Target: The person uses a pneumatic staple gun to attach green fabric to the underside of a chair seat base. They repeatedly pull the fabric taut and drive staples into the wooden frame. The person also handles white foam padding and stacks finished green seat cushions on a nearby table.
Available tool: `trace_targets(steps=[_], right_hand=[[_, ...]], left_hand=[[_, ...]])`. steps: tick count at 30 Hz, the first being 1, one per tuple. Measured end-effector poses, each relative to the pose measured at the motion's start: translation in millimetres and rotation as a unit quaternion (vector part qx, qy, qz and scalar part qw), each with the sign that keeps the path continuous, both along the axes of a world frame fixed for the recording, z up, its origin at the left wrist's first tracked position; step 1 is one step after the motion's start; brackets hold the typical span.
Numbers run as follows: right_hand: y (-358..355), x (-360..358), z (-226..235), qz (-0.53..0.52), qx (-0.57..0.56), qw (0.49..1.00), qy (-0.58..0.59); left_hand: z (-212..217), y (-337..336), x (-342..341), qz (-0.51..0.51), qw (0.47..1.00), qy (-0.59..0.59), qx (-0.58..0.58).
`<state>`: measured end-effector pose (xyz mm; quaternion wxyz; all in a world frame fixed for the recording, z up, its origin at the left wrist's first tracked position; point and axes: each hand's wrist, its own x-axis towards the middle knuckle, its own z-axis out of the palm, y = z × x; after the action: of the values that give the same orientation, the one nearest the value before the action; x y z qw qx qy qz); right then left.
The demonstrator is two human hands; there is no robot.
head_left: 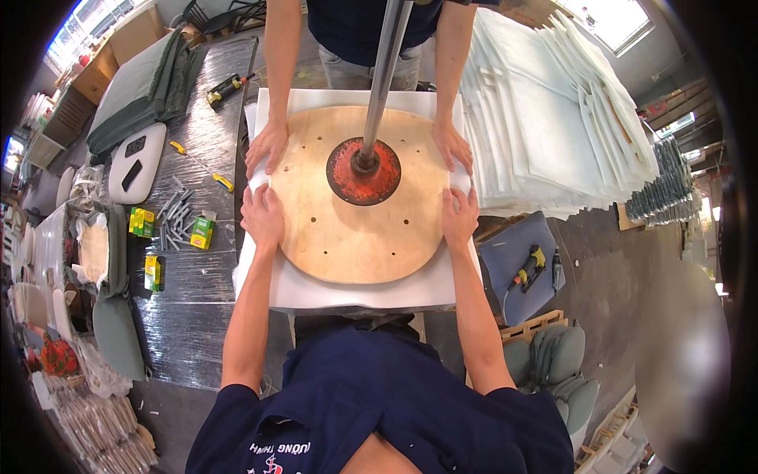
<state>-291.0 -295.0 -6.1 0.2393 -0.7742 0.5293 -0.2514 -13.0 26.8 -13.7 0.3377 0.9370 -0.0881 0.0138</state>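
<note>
A rounded wooden board [347,245] with several small holes lies on a white foam sheet [359,297]. A red round press plate [387,178] on a metal rod [385,71] bears on the board's middle. At the board's left edge, my left hand [262,217] has its fingers curled on the foam. My right hand [459,216] grips the foam likewise at the right edge. Across from me, a co-worker's two hands [268,147] rest along the far sides of the same board and foam.
On the left, a film-wrapped table [185,332] holds staple strips [175,217], small yellow-green boxes [203,231], a yellow-handled tool [201,166] and a staple gun [227,91]. White foam sheets [537,103] are stacked at right. Another staple gun [527,268] lies on a blue-grey panel [513,237].
</note>
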Motion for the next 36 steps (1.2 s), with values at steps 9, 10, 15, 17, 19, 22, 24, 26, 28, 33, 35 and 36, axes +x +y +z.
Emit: trace_targets(steps=[9,10,15,17,19,22,24,26,28,33,35,36], right_hand=[[-2.2,2.1,-4.0,-0.002,-0.01,1.0,-0.003],[-2.6,1.5,-3.3,0.0,-0.005,1.0,-0.001],[-4.8,-0.3,-1.8,0.002,-0.003,1.0,-0.016],[-4.7,0.6,0.3,0.01,0.007,1.0,-0.006],[-2.0,1.7,1.1,0.007,0.002,1.0,-0.018],[1.9,0.9,2.4,0.004,-0.003,1.0,-0.007],[3.4,-1.0,3.1,0.005,-0.011,1.0,0.012],[1.0,-2.5,1.4,0.006,-0.026,0.999,0.031],[1.3,-3.6,1.5,0.006,-0.025,0.999,0.046],[4.7,3.4,-2.0,0.0,-0.098,0.993,0.07],[-5.6,2.8,-12.0,0.04,-0.162,0.984,0.058],[-5.8,3.5,-19.9,0.053,-0.226,0.971,0.056]], left_hand=[[-0.1,1.1,1.8,0.003,1.0,-0.002,0.003],[1.9,-0.2,0.2,0.008,1.0,-0.002,-0.008],[10.4,-6.4,-3.3,0.015,1.0,-0.007,0.012],[6.2,-2.1,-0.6,0.008,1.0,-0.015,0.025],[3.1,0.7,-0.3,0.002,0.999,-0.022,0.032],[2.4,0.6,-2.4,0.0,0.999,-0.033,0.034],[4.1,-1.6,-4.1,-0.001,0.998,-0.044,0.038],[5.1,-4.1,-3.5,-0.017,0.997,-0.051,0.056],[5.0,-5.3,-3.0,-0.026,0.995,-0.062,0.071],[-2.1,-10.2,-2.1,-0.027,0.988,-0.114,0.099],[-11.1,-13.5,1.7,-0.014,0.979,-0.151,0.138],[-25.4,-9.5,5.7,-0.037,0.977,-0.135,0.161]])
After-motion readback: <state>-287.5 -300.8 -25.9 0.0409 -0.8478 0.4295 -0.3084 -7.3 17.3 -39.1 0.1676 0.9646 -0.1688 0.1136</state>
